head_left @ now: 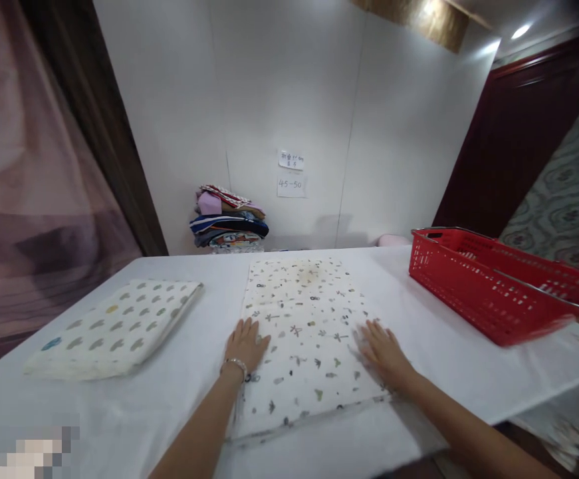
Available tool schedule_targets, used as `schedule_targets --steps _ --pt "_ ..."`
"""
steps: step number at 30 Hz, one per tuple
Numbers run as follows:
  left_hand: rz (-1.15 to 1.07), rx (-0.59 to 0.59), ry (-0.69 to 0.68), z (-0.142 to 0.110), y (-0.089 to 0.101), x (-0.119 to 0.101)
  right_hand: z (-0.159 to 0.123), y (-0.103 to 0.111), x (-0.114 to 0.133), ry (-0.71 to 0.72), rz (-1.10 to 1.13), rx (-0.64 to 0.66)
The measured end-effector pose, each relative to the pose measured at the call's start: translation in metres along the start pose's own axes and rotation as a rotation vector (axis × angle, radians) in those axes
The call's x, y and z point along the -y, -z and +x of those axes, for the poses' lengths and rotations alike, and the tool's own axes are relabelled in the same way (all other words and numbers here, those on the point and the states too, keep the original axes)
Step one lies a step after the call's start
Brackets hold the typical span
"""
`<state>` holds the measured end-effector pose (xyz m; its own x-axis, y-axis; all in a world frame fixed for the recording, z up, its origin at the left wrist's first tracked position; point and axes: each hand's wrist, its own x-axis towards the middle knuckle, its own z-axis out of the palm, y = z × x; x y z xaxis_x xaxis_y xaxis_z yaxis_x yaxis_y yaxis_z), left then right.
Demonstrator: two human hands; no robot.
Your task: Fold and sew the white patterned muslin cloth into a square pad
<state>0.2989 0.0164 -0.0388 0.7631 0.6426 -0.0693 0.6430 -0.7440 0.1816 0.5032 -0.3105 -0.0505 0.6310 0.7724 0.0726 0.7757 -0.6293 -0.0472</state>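
A white cloth (pixel 304 352) with small printed plant-like motifs lies spread lengthwise on the table in front of me. It looks folded, with a crease across its middle and a brownish patch near its far end. My left hand (pixel 246 346), with a beaded bracelet at the wrist, rests open on the cloth's left edge. Along the opposite edge, my right hand (pixel 383 352) lies flat with fingers outstretched, slightly blurred. To the left sits a folded cream cloth (pixel 119 326) with grey cloud-like shapes, apart from both hands.
A red plastic basket (pixel 468 293) stands at the table's right side. Beyond the far edge is a stack of folded fabrics (pixel 229 219) against the white wall. Paper notes (pixel 292 186) hang there, one reading 45-50. The white table (pixel 199 406) extends under everything; a pink curtain (pixel 34 199) hangs left.
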Motion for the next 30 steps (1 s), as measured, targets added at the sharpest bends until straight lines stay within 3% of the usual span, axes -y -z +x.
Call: schedule_targets --steps 2,4,11,17,21,25,30 --pt "0.007 0.013 -0.008 -0.002 0.003 -0.001 -0.002 0.0 0.016 0.055 0.065 0.047" --pt "0.017 0.032 -0.007 -0.004 0.006 -0.002 -0.008 -0.001 0.016 0.049 0.093 0.07" --pt "0.048 0.024 0.015 -0.009 0.002 0.002 -0.045 -0.005 -0.036 -0.095 0.118 0.094" --pt "0.018 0.051 0.039 -0.016 0.004 0.002 -0.06 -0.015 -0.046 -0.112 0.102 0.023" --pt "0.03 0.087 0.082 -0.046 0.007 -0.003 -0.06 -0.023 -0.049 -0.097 0.065 0.005" --pt "0.021 0.052 0.059 -0.089 0.003 0.002 -0.058 -0.025 -0.053 -0.094 0.028 0.009" --pt "0.005 0.034 0.104 -0.123 0.006 0.005 -0.027 -0.003 -0.031 0.055 -0.033 0.005"
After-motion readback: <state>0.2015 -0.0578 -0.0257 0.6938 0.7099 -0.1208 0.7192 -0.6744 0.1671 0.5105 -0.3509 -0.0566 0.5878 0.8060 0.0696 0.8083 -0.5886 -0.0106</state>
